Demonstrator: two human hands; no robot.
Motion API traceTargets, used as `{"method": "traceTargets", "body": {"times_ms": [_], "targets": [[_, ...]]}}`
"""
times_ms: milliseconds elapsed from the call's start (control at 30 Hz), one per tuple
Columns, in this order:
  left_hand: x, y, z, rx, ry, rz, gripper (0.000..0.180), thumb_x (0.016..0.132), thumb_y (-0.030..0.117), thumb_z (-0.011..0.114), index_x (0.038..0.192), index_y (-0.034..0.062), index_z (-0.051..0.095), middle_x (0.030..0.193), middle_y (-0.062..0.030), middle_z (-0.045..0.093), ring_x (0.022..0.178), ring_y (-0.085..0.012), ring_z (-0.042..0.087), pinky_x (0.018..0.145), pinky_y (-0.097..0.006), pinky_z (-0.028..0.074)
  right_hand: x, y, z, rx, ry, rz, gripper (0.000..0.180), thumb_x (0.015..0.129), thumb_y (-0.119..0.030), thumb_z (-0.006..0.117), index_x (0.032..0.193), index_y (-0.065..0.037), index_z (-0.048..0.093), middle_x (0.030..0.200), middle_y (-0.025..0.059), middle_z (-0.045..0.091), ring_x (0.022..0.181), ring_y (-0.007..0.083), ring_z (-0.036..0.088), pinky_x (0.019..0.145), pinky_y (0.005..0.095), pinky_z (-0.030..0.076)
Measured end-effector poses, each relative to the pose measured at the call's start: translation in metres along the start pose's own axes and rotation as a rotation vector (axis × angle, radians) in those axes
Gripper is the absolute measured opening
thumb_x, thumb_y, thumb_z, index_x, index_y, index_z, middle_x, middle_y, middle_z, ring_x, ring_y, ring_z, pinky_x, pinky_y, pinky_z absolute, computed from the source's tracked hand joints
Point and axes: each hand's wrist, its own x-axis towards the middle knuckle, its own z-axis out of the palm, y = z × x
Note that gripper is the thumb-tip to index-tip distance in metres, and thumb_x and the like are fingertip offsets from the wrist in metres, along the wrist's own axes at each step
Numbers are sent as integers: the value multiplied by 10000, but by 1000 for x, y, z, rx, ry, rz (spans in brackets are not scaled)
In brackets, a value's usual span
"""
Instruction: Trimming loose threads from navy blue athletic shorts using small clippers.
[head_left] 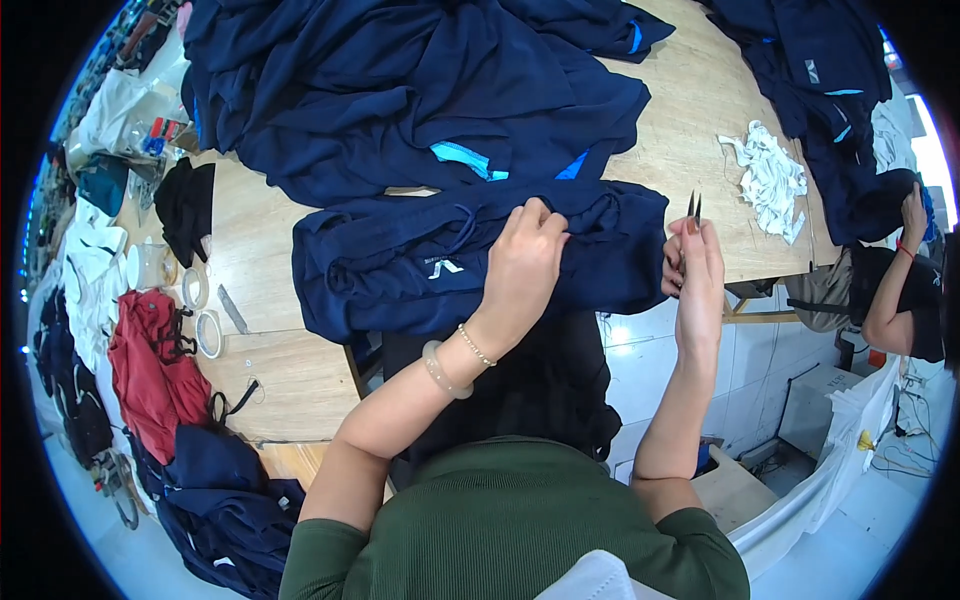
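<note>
In front of me a navy garment (400, 280) lies folded along the table's front edge, with a drawstring at its waistband and a small white print. My left hand (530, 245) is closed over the middle of it, the fingers curled into the cloth near the waistband. A beaded bracelet and a pale bangle circle that wrist. Just off the garment's right end, my right hand (692, 260) grips small thread snips (694, 208), their two dark points upward and slightly apart. The curled fingers hide the snips' lower part.
Behind the garment rises a big heap of navy clothing (400, 90). White cloth scraps (770, 185) lie to the right, near more navy garments (810, 80). A co-worker's arm (890, 290) shows at far right. Leftward are tape rolls (209, 334), a flat metal strip (232, 309) and a red garment (155, 370).
</note>
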Motion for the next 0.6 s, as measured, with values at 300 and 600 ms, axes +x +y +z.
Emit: {"method": "traceTargets", "body": {"times_ms": [300,600], "targets": [[-14,-11,-17,-406,-29,-125,46,856,-76,633,888,-43,631,964,-115,677,709,-203,638,622,-273,501,-13,6,7,109,-359,165,290,990,-255,588,968,16,689,520,-49,449,441,11,358,434,182,250],[-16,-9,-22,-558,-94,-238,81,830,-104,623,874,-42,592,1071,-155,673,563,-110,521,521,-247,411,-10,25,23,97,-346,345,342,953,-293,639,773,-6,680,483,-45,432,395,19,336,399,196,210]]}}
